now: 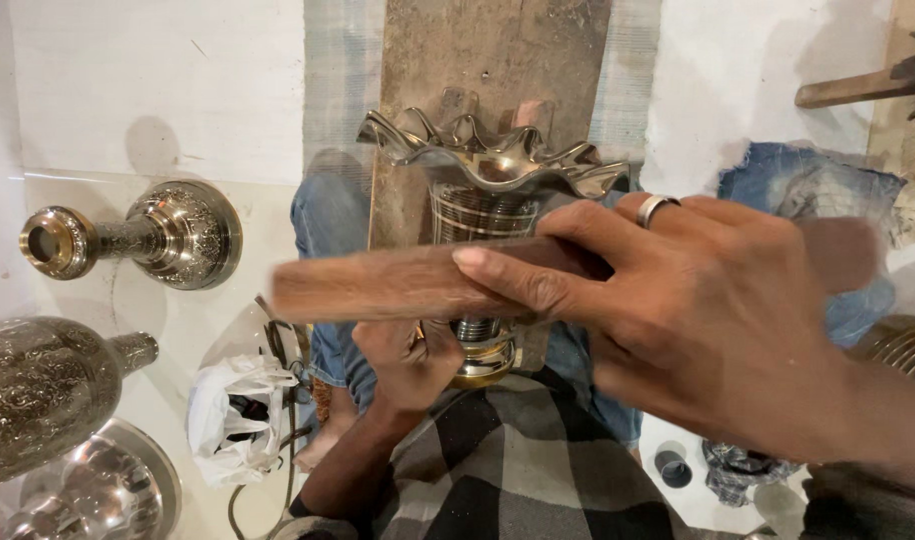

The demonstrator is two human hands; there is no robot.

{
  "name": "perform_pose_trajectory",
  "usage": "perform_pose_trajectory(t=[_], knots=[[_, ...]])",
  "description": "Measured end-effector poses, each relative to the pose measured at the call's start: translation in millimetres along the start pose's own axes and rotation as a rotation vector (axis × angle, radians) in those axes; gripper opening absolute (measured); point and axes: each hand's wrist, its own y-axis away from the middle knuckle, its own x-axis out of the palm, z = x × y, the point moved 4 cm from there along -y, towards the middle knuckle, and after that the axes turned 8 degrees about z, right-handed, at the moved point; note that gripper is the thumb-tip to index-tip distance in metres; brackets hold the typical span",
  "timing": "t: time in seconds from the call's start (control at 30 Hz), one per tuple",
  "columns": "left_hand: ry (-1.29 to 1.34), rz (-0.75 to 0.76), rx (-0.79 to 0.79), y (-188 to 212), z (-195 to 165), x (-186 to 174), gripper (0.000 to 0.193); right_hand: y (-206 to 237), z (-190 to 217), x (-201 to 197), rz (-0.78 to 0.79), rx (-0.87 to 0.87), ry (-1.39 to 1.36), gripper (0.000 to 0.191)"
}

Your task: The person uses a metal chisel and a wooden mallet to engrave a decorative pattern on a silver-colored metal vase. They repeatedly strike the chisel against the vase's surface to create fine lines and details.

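The wooden stick (398, 283) is motion-blurred & its far end is hidden behind the right hand (698, 320), whose fingers are clamped on it across the fluted brass vase (488, 190), gripped low by the left hand (408, 360), w/ engraved brass pieces (138, 235) seen at left.

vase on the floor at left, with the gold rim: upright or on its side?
On its side: the vase lies on the floor, gold mouth pointing left, round base facing right.

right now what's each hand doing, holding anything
Left hand: closed around the lower stem of the metal vase.
Right hand: closed on a wooden stick, held across the vase.
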Motion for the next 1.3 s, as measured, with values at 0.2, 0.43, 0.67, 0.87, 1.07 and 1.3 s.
perform_pose_trajectory(t=[0.2, 0.43, 0.67, 0.87, 1.07, 1.3], knots=[[0.017, 0.057, -0.015, 0.0, -1.4, -0.3, 0.033, -7.5, 0.6, -3.3, 0.109, 0.041, -0.066, 0.079], [-0.007, 0.209, 0.100, -9.2, -5.9, -8.6, 0.044, 4.5, 3.0, -5.2, -0.173, 0.074, -0.235, 0.068], [-0.022, 0.488, 0.033, -19.4, 2.5, -1.3, 0.033, 59.2, -9.4, 37.7, -0.382, 0.274, -0.424, 0.058], [-0.107, 0.775, 0.138, -41.0, -3.1, 5.2, 0.041, 104.7, -0.6, 69.9, -0.477, 0.497, -0.724, 0.060], [-0.224, 0.999, 0.221, -58.3, -13.3, 12.8, 0.054, 137.1, 20.7, 111.9, -0.611, 0.715, -0.774, 0.039], [-0.151, 1.193, 0.455, -77.6, -16.3, 23.3, 0.054, 155.8, 66.3, 157.1, -0.830, 0.752, -0.836, 0.043]])
